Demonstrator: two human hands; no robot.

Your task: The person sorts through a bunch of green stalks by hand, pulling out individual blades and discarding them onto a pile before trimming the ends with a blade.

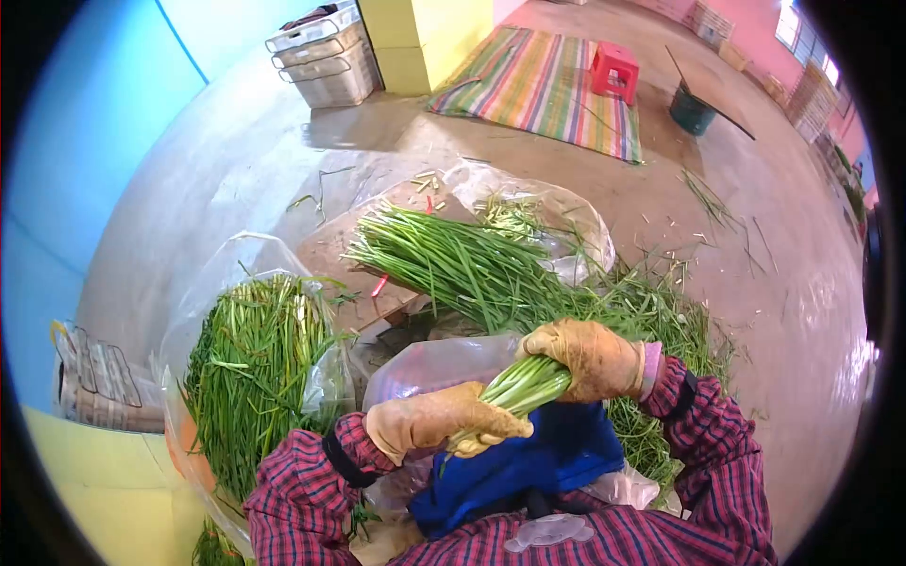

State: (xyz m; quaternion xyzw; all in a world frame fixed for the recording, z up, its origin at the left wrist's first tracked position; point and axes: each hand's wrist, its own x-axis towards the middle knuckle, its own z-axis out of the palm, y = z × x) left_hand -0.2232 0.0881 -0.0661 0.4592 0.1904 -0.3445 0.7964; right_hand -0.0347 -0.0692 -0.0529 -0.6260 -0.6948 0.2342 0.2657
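I am holding a bunch of green chives [462,264]. My left hand [429,423] is closing around the pale stem ends, and my right hand [595,358] is gripping just above them. The leaf tips are lying over the board [326,250], and the stems are on its near side. Perhaps the gloves are hiding a tie; I cannot tell. If my grip is slackening, stalks may be sliding out among the loose stalks [679,321] right of the board.
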